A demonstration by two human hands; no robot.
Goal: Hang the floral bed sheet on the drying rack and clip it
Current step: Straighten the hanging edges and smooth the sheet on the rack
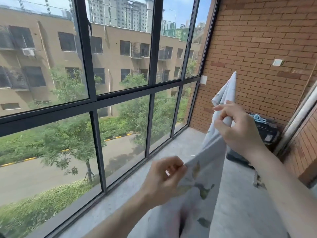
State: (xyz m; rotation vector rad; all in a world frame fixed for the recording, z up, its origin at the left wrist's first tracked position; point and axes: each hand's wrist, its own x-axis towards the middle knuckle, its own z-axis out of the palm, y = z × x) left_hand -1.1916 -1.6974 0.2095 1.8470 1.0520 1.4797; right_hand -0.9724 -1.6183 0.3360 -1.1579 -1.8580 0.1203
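The floral bed sheet (202, 182), pale grey with green leaf prints, stretches between both my hands in front of me. My left hand (164, 177) pinches its edge low in the middle of the view. Higher and to the right, my right hand (238, 127) grips a bunched part of the sheet, and a corner of the cloth sticks up above it against the brick wall. The rest of the sheet hangs down out of view at the bottom. No drying rack or clip shows in this view.
A large dark-framed window (96, 103) fills the left and centre. A brick wall (257, 40) stands at the right. A dark box or basket with blue items (264, 127) sits on the concrete floor (240, 194) near the corner. A white pipe (298, 114) runs up at far right.
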